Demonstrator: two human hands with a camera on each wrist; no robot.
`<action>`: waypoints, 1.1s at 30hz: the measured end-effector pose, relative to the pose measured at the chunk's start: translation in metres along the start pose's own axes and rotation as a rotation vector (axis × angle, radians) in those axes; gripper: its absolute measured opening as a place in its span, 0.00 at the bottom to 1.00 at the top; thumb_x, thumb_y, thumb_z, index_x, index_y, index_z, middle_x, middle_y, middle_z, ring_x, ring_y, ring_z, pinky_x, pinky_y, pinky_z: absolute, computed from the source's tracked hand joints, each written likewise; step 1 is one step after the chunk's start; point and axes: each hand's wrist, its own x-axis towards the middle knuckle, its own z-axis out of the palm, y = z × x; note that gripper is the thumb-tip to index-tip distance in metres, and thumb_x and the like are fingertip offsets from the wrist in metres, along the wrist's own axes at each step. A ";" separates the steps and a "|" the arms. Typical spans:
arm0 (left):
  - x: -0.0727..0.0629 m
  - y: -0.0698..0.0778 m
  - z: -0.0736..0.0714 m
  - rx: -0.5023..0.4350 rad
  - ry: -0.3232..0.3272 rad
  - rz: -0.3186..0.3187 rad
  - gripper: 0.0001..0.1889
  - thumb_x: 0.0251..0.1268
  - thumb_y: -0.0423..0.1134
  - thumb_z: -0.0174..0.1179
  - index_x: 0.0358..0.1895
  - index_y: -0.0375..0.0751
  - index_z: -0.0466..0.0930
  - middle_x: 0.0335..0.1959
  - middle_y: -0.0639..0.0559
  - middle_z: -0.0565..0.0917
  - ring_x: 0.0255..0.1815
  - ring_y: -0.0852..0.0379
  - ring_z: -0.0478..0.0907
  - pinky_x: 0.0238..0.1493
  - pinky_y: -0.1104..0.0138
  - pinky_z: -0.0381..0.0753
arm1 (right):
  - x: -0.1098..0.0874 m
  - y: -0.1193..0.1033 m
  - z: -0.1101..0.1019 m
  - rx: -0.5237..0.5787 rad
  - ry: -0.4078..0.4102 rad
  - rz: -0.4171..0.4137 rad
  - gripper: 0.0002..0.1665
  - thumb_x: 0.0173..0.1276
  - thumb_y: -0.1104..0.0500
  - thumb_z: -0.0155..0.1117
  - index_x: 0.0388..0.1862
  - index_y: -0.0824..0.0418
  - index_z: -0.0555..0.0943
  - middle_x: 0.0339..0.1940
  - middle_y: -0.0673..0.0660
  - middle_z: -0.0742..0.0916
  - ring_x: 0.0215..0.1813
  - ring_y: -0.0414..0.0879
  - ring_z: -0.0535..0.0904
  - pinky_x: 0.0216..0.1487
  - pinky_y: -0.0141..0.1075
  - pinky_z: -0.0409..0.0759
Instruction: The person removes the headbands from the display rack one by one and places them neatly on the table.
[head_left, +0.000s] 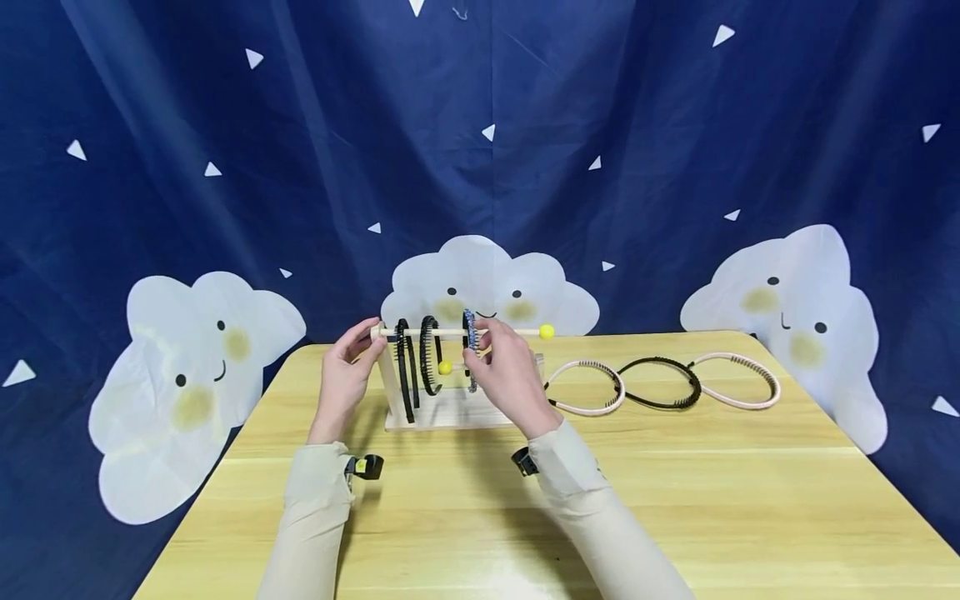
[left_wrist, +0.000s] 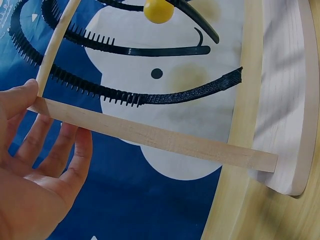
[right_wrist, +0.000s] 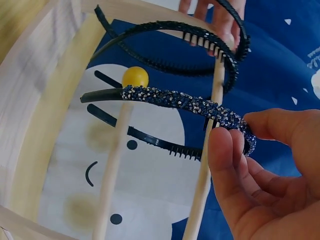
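A wooden headband stand (head_left: pixel 450 421) has an upper rod (head_left: pixel 513 332) with a yellow ball at its right end. My left hand (head_left: pixel 345 379) grips the upper corner of its left post (left_wrist: pixel 160 135), thumb on one side and fingers on the other. With thumb and fingers, my right hand (head_left: pixel 513 375) pinches the top of a headband (right_wrist: pixel 170 97) covered in dark blue glittery stones. That headband straddles the upper rod, its two ends reaching down past it. Two black toothed headbands (head_left: pixel 406 375) (head_left: pixel 427 358) hang on the same rod, nearer my left hand.
A lower rod (right_wrist: pixel 112 165) ends in another yellow ball (head_left: pixel 446 367), close to the hanging headbands. Right of the stand, a pale pink headband (head_left: pixel 585 412), a black headband (head_left: pixel 660 406) and a second pale pink one (head_left: pixel 753 406) lie in a row on the wooden table (head_left: pixel 675 500).
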 end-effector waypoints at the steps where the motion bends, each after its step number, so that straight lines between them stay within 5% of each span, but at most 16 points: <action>1: 0.002 -0.005 -0.001 -0.003 0.001 0.003 0.21 0.72 0.29 0.62 0.66 0.32 0.78 0.58 0.54 0.83 0.49 0.64 0.81 0.48 0.78 0.81 | -0.001 0.000 -0.001 0.000 0.005 -0.003 0.25 0.71 0.59 0.68 0.65 0.62 0.79 0.39 0.53 0.83 0.32 0.41 0.81 0.33 0.34 0.80; 9: 0.005 -0.014 0.000 0.017 -0.007 0.045 0.21 0.72 0.35 0.65 0.65 0.35 0.79 0.60 0.47 0.83 0.50 0.62 0.81 0.50 0.77 0.81 | -0.006 0.004 -0.013 0.014 0.056 -0.010 0.24 0.70 0.59 0.69 0.63 0.63 0.79 0.39 0.54 0.83 0.32 0.42 0.81 0.33 0.36 0.80; 16: 0.001 -0.007 0.001 -0.009 -0.010 0.027 0.20 0.72 0.28 0.61 0.65 0.29 0.77 0.64 0.35 0.79 0.48 0.64 0.81 0.49 0.77 0.81 | -0.010 0.012 -0.021 0.015 0.082 -0.006 0.23 0.71 0.59 0.67 0.63 0.63 0.78 0.40 0.55 0.83 0.34 0.43 0.82 0.36 0.38 0.81; 25: -0.008 0.013 0.003 0.007 -0.015 0.007 0.21 0.72 0.30 0.63 0.65 0.30 0.78 0.52 0.62 0.83 0.49 0.64 0.81 0.49 0.77 0.81 | -0.016 0.020 -0.038 0.052 0.117 0.003 0.24 0.71 0.59 0.67 0.64 0.63 0.78 0.40 0.56 0.83 0.37 0.48 0.85 0.38 0.40 0.83; 33: -0.005 0.009 0.002 -0.003 -0.013 -0.002 0.22 0.72 0.30 0.63 0.66 0.29 0.76 0.62 0.43 0.82 0.49 0.65 0.81 0.49 0.78 0.81 | -0.022 0.026 -0.048 0.061 0.135 0.035 0.25 0.72 0.58 0.66 0.65 0.62 0.78 0.41 0.55 0.84 0.40 0.50 0.86 0.40 0.42 0.84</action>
